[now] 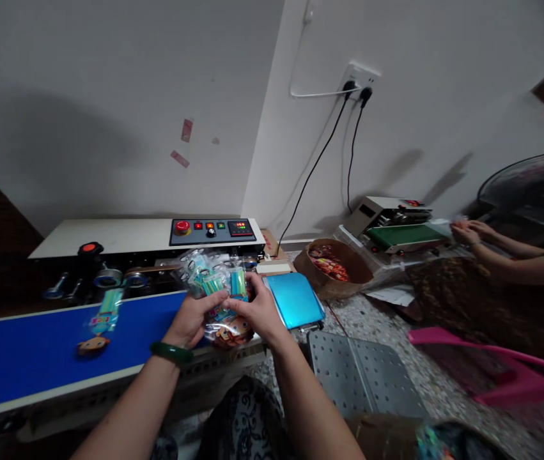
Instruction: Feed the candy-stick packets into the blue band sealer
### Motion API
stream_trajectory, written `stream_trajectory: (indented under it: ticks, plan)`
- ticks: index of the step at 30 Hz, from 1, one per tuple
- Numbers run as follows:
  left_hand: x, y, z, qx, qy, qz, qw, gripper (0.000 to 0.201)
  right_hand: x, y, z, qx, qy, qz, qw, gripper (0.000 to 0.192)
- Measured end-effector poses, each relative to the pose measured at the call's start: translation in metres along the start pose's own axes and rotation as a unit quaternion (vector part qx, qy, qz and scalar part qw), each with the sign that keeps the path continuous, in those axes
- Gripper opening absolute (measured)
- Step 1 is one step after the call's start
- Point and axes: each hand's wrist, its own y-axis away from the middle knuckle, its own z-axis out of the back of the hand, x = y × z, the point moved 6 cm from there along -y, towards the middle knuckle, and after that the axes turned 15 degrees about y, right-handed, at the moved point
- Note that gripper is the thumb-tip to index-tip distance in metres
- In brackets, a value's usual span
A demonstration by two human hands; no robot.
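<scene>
left hand (194,319) + right hand (258,311): both grasping bundle of clear packets (217,291) | over blue belt (27,351) right edge | lone packet (100,324) on belt, well apart leftward

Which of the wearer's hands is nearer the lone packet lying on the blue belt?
Left. The left hand is just right of that packet; the right hand is farther right, and both grip a bundle of packets.
</scene>
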Motion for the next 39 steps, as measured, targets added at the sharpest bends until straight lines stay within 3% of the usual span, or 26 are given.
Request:
stream_trajectory:
  ticks: [2, 5, 11, 17, 25, 29, 32, 35, 37, 39]
  plan:
    - [0.006, -0.001, -0.002, 0.001, 0.006, 0.020, 1.000, 0.041, -0.001, -0.001, -0.002, 0.004, 0.002, -0.010, 1.000, 0.029]
    - [0.009, -0.001, -0.004, 0.005, 0.006, 0.031, 0.999, 0.042, -0.008, -0.002, 0.006, -0.037, -0.022, -0.033, 0.999, 0.024]
    - [-0.003, 0.000, 0.003, -0.031, -0.018, 0.022, 0.999, 0.031, -0.044, -0.007, 0.049, -0.140, -0.119, -0.100, 0.978, 0.032]
    - [-0.018, -0.001, 0.017, -0.051, -0.036, 0.015, 0.998, 0.028, -0.097, -0.018, 0.074, -0.093, -0.099, -0.229, 0.964, 0.022]
    - [-0.021, -0.003, 0.022, -0.050, -0.029, 0.016, 0.998, 0.022, -0.113, -0.042, 0.045, -0.013, -0.046, -0.256, 0.966, 0.026]
    - [-0.020, -0.005, 0.022, -0.055, -0.028, 0.006, 0.998, 0.033, -0.103, -0.048, 0.037, -0.059, -0.018, -0.215, 0.975, 0.029]
    - [-0.018, -0.006, 0.020, -0.046, -0.036, -0.004, 0.998, 0.042, -0.065, -0.041, 0.034, -0.090, 0.017, -0.093, 0.991, 0.027]
    - [-0.012, -0.006, 0.015, -0.017, -0.042, 0.005, 0.999, 0.044, -0.020, -0.026, 0.018, -0.003, 0.054, 0.026, 0.998, 0.027]
    - [-0.008, -0.005, 0.012, -0.001, -0.047, 0.018, 0.999, 0.039, -0.005, -0.018, 0.006, 0.071, 0.080, 0.042, 0.993, 0.029]
    - [-0.005, -0.004, 0.010, 0.009, -0.053, 0.025, 0.998, 0.033, -0.003, -0.014, -0.002, 0.124, 0.076, 0.014, 0.989, 0.024]
